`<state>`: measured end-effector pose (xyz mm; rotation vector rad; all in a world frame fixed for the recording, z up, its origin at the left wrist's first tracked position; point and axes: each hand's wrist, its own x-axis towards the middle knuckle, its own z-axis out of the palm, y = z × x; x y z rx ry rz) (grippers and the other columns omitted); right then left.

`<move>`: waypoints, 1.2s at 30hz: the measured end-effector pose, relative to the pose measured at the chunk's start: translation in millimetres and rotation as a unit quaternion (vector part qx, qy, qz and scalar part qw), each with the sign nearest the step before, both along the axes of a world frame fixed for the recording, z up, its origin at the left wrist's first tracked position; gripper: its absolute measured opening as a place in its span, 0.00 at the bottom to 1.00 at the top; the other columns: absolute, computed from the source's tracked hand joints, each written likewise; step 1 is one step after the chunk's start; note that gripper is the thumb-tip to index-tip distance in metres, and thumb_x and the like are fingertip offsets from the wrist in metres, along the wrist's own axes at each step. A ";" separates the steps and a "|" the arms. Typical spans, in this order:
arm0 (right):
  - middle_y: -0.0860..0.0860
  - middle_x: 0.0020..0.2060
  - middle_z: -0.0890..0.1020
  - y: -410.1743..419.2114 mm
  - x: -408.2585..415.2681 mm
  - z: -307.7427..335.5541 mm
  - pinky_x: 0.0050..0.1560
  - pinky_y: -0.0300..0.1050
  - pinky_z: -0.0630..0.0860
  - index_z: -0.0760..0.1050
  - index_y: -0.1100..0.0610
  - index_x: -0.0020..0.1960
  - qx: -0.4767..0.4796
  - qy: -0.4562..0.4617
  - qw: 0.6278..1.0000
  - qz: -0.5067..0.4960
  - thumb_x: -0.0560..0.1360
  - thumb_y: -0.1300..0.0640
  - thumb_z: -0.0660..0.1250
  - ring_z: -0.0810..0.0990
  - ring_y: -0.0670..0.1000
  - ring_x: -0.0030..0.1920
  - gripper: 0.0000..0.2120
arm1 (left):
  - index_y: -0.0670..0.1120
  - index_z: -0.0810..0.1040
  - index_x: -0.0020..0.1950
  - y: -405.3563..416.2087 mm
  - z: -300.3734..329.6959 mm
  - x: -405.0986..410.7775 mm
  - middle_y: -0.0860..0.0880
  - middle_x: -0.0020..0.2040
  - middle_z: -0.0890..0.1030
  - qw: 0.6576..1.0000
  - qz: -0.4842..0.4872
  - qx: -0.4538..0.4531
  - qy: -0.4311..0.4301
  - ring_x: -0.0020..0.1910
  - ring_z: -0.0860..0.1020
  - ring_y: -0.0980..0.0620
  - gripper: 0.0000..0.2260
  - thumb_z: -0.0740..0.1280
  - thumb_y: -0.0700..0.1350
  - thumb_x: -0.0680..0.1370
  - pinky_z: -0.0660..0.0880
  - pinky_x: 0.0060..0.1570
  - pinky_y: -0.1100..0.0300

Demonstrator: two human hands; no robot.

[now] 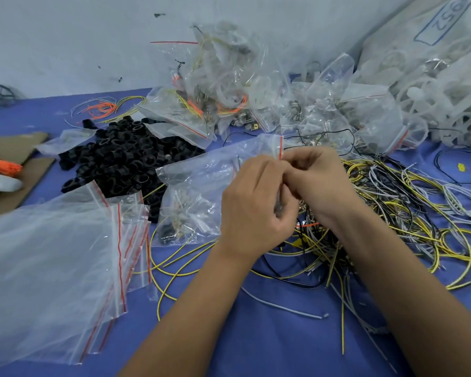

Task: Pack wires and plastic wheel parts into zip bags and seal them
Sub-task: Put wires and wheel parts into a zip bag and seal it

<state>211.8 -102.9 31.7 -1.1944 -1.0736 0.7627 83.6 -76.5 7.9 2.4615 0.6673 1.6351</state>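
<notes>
My left hand (253, 205) and my right hand (318, 180) meet at the table's middle, both pinching the red-striped mouth of a clear zip bag (201, 180). The bag stretches left from my fingers and holds small parts and wire. A heap of black plastic wheel parts (125, 156) lies left of it. Loose yellow, black and white wires (408, 210) sprawl under and to the right of my right wrist. A stack of empty zip bags (60, 262) lies flat at the near left.
Filled zip bags (229, 91) pile up against the wall at the back. White plastic wheels (441, 91) fill bags at the far right. Orange wires (101, 107) lie at the back left. Cardboard (17, 156) and an orange tool (3, 165) sit at the left edge, all on blue cloth (269, 336).
</notes>
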 end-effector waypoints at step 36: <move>0.57 0.35 0.84 2.0 -15.3 -9.1 0.36 0.44 0.79 0.82 0.63 0.44 -0.001 0.008 1.000 -0.027 0.74 0.74 0.66 0.80 0.52 0.35 0.10 | 0.42 0.77 0.50 2.3 -2.5 3.6 0.47 0.45 0.77 0.995 0.003 -0.046 -0.092 0.42 0.75 0.49 0.06 0.66 0.33 0.76 0.71 0.43 0.62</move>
